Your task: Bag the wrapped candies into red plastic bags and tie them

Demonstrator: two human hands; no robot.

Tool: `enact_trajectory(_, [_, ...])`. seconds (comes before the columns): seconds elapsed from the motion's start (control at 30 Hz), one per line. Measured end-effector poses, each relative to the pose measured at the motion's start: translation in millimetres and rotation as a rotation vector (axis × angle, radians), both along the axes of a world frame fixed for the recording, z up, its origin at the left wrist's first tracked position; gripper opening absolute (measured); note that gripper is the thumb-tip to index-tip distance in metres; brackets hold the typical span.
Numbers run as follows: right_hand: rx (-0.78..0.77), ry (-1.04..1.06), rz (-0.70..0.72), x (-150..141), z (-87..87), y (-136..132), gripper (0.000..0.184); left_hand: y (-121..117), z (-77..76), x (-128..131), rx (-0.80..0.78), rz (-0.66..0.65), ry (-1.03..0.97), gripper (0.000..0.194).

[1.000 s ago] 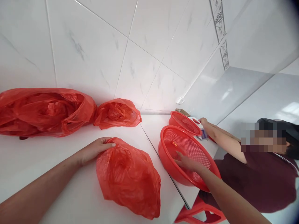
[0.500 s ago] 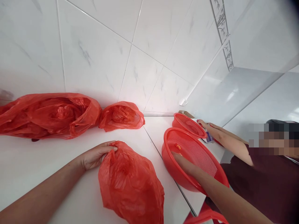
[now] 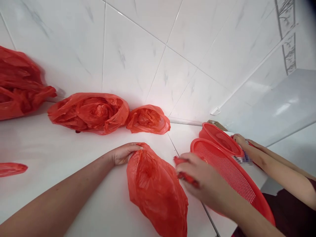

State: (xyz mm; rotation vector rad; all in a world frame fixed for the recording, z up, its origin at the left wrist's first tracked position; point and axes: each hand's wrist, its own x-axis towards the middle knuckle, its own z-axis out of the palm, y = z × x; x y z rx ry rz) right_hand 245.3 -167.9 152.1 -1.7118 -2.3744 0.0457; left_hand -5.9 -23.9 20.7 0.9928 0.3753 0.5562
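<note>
My left hand (image 3: 125,154) pinches the rim of a red plastic bag (image 3: 158,191) on the white table, with the thumb over the edge. Between the bag and a large red mesh basket (image 3: 229,174), my right hand (image 3: 197,177) is closed around small red packets (image 3: 189,178). Motion blurs this hand, and the packets' kind does not show clearly. It is raised over the basket's near-left side and hides part of that rim. The bag's mouth is partly spread, and its bottom is not visible.
Along the tiled wall stand a small red bag (image 3: 148,119), a longer one (image 3: 89,113) and a big one (image 3: 19,85). Behind the large basket sits a smaller red basket (image 3: 221,138), beside a co-worker's hands (image 3: 239,140). A seam crosses the table.
My right hand has come up out of the large basket, moving left toward the bag with red packets in it. My left hand still grips the bag. The view has shifted left.
</note>
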Motion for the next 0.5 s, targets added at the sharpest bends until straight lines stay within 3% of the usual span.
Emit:
enact_trajectory(0.13, [-0.074,-0.256,0.360,-58.8,-29.4,-5.9,0.029,1.9,-5.1,-0.9,-0.035,-0.041,-0.055,0.017])
enact_trajectory(0.2, [-0.016,-0.332,0.397,-68.3,-47.2,3.2,0.030,2.9,-6.6,-2.0,-0.042,-0.068,-0.063,0.018])
enact_trajectory(0.27, [0.009,-0.299,0.370,-64.1,-53.2,15.5,0.029,4.0,-7.1,-2.9,-0.033,-0.084,-0.069,0.019])
enact_trajectory(0.37, [0.020,-0.080,0.215,-37.1,-39.1,30.8,0.022,5.0,-7.3,-2.9,-0.019,-0.058,-0.054,0.022])
enact_trajectory(0.43, [0.099,0.034,-0.034,-7.0,-26.3,38.5,0.017,5.2,-7.8,-2.0,-0.025,-0.027,-0.033,0.023])
enact_trajectory(0.5, [0.188,0.022,-0.321,30.3,-20.7,45.1,0.012,5.1,-8.5,-1.1,-0.035,-0.003,-0.023,0.024])
